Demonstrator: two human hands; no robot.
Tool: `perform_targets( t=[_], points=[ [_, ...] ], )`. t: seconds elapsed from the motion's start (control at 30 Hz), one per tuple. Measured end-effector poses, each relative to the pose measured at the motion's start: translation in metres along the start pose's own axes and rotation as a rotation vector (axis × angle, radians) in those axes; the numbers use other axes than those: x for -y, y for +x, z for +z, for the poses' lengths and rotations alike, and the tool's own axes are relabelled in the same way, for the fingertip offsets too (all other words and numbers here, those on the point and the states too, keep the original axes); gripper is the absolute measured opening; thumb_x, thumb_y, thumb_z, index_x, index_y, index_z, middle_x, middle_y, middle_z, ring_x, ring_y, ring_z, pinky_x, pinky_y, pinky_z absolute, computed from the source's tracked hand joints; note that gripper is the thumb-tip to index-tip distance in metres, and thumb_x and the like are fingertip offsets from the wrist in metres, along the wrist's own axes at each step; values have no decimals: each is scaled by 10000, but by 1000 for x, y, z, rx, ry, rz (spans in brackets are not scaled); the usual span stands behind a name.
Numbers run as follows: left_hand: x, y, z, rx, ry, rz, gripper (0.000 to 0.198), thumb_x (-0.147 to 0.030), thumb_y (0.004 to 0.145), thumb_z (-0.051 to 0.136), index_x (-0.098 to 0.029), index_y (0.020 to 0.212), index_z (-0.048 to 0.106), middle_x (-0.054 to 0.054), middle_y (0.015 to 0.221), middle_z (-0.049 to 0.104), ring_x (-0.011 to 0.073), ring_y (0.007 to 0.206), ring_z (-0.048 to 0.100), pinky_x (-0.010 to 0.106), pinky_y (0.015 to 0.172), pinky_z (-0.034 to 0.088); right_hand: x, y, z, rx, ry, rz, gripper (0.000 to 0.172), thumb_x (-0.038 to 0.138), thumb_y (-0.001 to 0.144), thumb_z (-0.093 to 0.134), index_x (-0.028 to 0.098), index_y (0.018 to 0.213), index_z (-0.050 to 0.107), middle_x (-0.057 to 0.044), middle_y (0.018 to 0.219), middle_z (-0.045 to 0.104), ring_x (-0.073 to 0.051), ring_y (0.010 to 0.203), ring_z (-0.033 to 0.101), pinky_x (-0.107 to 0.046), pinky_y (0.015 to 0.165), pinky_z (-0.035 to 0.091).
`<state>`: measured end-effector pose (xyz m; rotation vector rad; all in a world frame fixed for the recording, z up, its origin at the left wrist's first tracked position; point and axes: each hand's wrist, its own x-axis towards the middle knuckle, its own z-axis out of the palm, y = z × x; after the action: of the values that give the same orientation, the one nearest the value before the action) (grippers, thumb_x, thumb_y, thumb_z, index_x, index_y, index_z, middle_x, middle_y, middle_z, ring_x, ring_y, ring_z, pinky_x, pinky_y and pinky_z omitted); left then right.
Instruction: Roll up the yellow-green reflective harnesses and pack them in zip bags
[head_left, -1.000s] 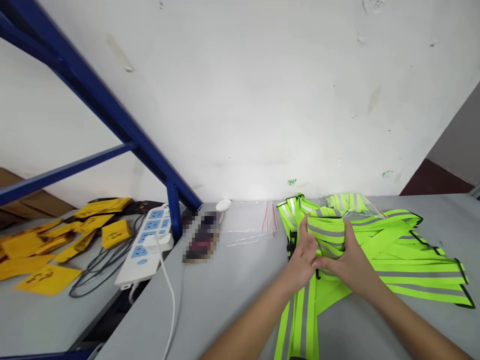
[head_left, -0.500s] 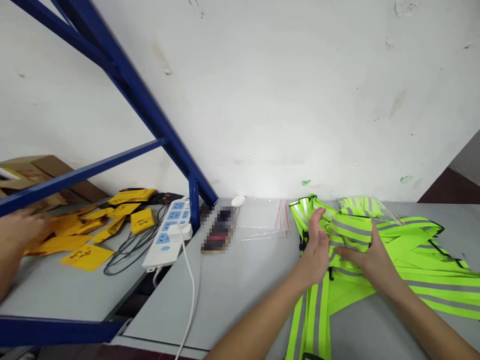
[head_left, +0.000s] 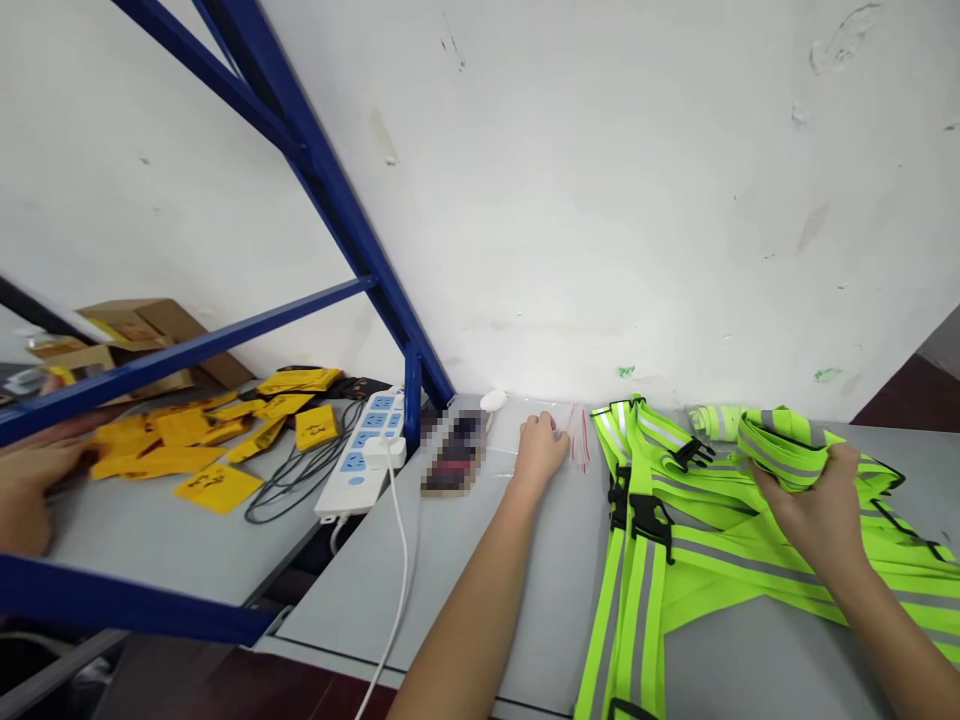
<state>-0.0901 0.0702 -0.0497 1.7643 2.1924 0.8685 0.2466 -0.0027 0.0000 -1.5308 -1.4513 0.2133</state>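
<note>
My right hand (head_left: 821,510) grips a folded bundle of neon-green reflective strap (head_left: 784,455), lifted over the other straps. My left hand (head_left: 541,452) reaches to the back of the table, its curled fingers closed on the clear zip bags (head_left: 576,435) with red seal lines. Between my arms spread more green reflective straps (head_left: 720,545) with grey stripes, and a black side-release buckle (head_left: 652,522) lies on them. Behind the held bundle, another folded strap (head_left: 712,422) is partly hidden.
A blurred-out phone-like object (head_left: 454,455) and a white round item (head_left: 493,401) lie left of my left hand. A power strip (head_left: 361,455) with a white cable stands by the blue frame (head_left: 330,170). Beyond it, a co-worker's hand (head_left: 37,480) is near yellow packets (head_left: 180,430).
My left hand has gone from the straps to the clear bags at the left. The right hand has lifted the folded strap bundle and moved right. The view has shifted slightly.
</note>
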Motion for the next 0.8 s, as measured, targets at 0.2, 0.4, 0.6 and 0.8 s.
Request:
perform_targets(
  t=[0.2,0.4,0.6,0.8],
  points=[
    [-37,-18,-33,-132,-59,135,185,-190,887,407,-225,729,497,70,805,558,247,884,553,370,812,414,-5,-2,5,154,-304,-86,663,346,754,582,286,1380,373,-81,1164,655,-238,640,656,-325,556,468],
    [-105,-90,-9,150,-239,513,155,-177,880,439,-217,766,535,24,829,600,183,798,571,297,700,465,-7,-7,7,84,-254,-148,546,310,743,584,290,1280,488,-62,1208,658,-267,755,693,-340,612,509],
    [-113,-107,13,404,-285,482,164,-93,763,501,-196,841,602,61,915,614,232,965,561,355,821,467,-2,-10,4,61,-251,-210,516,212,701,596,277,1213,591,-54,1176,684,-294,952,681,-352,698,542],
    [-106,-91,5,285,-296,336,133,-185,864,445,-201,745,501,11,740,563,173,696,542,289,623,419,11,-14,13,277,-287,-687,567,-7,790,401,320,1178,654,-24,1005,724,-188,975,664,-304,849,497]
  ],
)
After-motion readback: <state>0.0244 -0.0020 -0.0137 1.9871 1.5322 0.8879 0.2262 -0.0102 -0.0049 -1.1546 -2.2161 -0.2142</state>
